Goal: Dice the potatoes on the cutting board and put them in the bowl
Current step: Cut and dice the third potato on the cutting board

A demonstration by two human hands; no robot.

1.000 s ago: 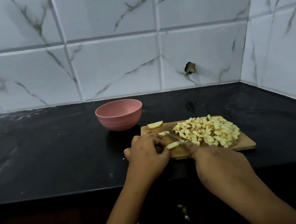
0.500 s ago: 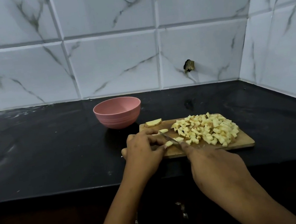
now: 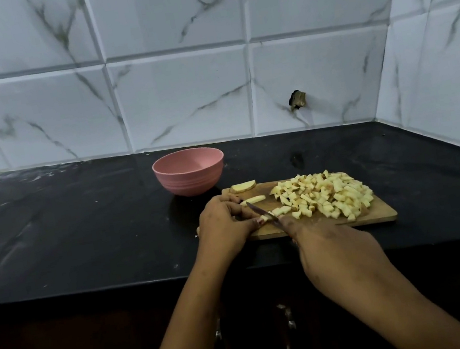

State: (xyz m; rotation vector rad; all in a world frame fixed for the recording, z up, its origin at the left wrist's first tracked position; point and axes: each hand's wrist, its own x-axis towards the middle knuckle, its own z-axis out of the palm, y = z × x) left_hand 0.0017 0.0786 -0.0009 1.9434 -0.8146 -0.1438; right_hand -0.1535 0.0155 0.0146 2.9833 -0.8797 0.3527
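Note:
A wooden cutting board [image 3: 378, 213] lies on the black counter. A heap of diced potato [image 3: 327, 195] covers its right half. A potato slice [image 3: 243, 186] and a potato strip [image 3: 254, 199] lie at its far left. My left hand [image 3: 224, 226] pinches the short end of a potato strip [image 3: 265, 218] against the board. My right hand [image 3: 332, 248] grips a knife [image 3: 261, 211] whose blade crosses the strip beside my left fingertips. The pink bowl [image 3: 189, 172] stands behind the board's left end; nothing shows inside it.
The black counter [image 3: 66, 228] stretches wide to the left of the bowl. White marble-look tiled walls close the back and the right side. A small dark hole [image 3: 297, 99] breaks the back wall above the board. The counter's front edge runs just under my wrists.
The strip under my left fingers has grown shorter as the knife cut pieces off it. The cut bits now lie beside the heap. The view shifted slightly.

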